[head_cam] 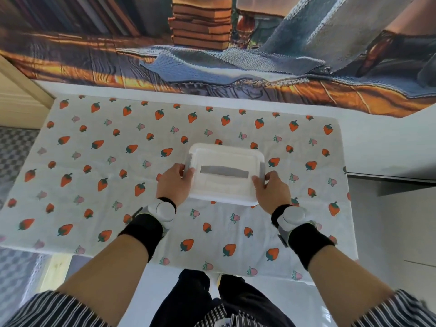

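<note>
A white lidded plastic box (224,182) with a grey handle strip on its lid and grey side clasps sits in the middle of a table covered by a strawberry-print cloth (94,166). My left hand (175,185) grips the box's left side, thumb on the lid by the left clasp. My right hand (271,190) grips the right side, thumb on the lid near the right clasp. Both wrists carry black bands with white round devices.
A printed wall hanging (212,43) showing books and knitwear hangs behind the table. White surface (389,147) extends to the right of the cloth. Checkered floor (16,147) lies to the left. My dark trousers and striped sleeves fill the lower edge.
</note>
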`<state>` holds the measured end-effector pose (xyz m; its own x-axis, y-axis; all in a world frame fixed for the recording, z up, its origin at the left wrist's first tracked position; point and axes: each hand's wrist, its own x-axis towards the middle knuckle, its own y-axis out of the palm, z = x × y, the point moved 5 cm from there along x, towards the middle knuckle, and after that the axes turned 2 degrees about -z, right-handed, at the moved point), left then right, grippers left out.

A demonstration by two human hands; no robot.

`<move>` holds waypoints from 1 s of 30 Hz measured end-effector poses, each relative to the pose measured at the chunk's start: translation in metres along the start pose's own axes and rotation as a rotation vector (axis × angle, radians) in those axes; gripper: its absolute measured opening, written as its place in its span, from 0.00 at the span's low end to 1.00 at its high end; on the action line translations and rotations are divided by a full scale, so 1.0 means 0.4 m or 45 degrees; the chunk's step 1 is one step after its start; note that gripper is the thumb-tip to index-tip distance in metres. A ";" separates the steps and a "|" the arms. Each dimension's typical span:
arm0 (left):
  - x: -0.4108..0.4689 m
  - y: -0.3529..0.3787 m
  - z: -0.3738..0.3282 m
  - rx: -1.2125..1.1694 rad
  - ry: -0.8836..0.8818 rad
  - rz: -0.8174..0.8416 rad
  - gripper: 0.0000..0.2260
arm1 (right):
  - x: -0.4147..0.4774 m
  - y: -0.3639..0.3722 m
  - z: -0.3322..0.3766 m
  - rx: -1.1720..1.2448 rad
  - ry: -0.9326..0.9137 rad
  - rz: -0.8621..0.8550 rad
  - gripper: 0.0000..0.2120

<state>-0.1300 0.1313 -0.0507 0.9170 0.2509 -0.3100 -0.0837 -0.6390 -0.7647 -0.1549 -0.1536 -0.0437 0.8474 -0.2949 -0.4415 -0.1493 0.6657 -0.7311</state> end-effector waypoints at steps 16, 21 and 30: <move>0.049 -0.014 0.067 -0.154 -0.137 0.007 0.11 | 0.028 -0.020 0.015 -0.143 0.189 -0.112 0.21; 0.055 -0.003 0.044 -0.030 -0.008 0.059 0.16 | 0.004 0.024 0.159 -0.434 -0.411 -0.131 0.22; 0.063 -0.013 -0.006 -0.023 -0.052 0.158 0.23 | 0.021 0.071 0.206 -0.756 -0.396 0.011 0.24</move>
<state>-0.1055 0.1390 -0.0532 0.8832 0.1987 -0.4248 -0.1879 -0.6799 -0.7088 -0.1102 -0.0809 -0.0251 0.9390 -0.0203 -0.3432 -0.3364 0.1510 -0.9295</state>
